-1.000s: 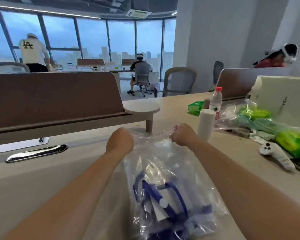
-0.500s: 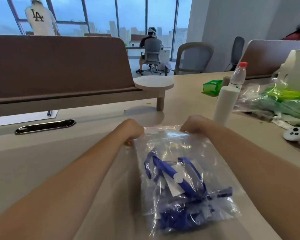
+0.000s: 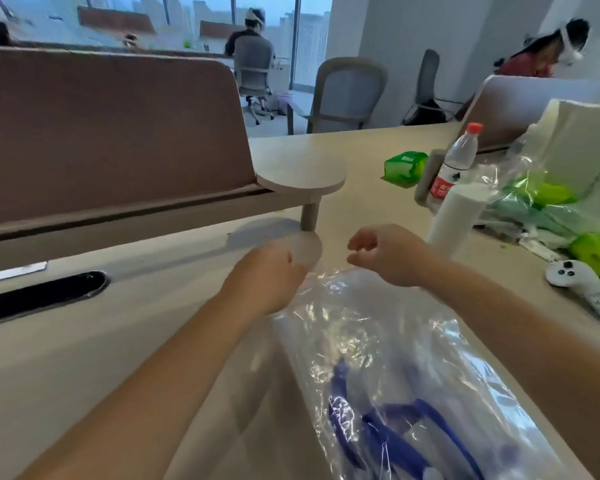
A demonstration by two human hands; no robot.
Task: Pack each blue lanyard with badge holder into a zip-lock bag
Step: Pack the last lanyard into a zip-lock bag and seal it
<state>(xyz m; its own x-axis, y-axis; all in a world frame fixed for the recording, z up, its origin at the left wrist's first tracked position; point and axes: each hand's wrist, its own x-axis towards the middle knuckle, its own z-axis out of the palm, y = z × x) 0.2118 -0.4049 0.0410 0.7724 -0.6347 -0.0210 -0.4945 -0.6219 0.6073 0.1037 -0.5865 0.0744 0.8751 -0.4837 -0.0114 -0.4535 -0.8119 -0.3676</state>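
A clear zip-lock bag (image 3: pixel 378 327) lies on the beige desk (image 3: pixel 84 358) in front of me, its mouth pointing away. Inside its near end sits a coiled blue lanyard (image 3: pixel 395 434) with its badge holder, partly cut off by the frame's bottom edge. My left hand (image 3: pixel 264 278) is curled at the bag's far left corner and seems to pinch it; its fingertips are hidden. My right hand (image 3: pixel 388 254) hovers just above the bag's far edge, fingers loosely curled and holding nothing.
A white cylinder (image 3: pixel 454 216), a water bottle (image 3: pixel 454 161) and a green packet (image 3: pixel 404 166) stand to the right. Further right lie plastic bags with green items (image 3: pixel 541 202) and a white controller (image 3: pixel 582 285). A brown divider (image 3: pixel 101 133) with a round shelf (image 3: pixel 302 174) runs behind.
The bag came down from being held up and now lies flat on the desk. My right hand has let go of its top edge and lifted slightly. The view tilted down and closer.
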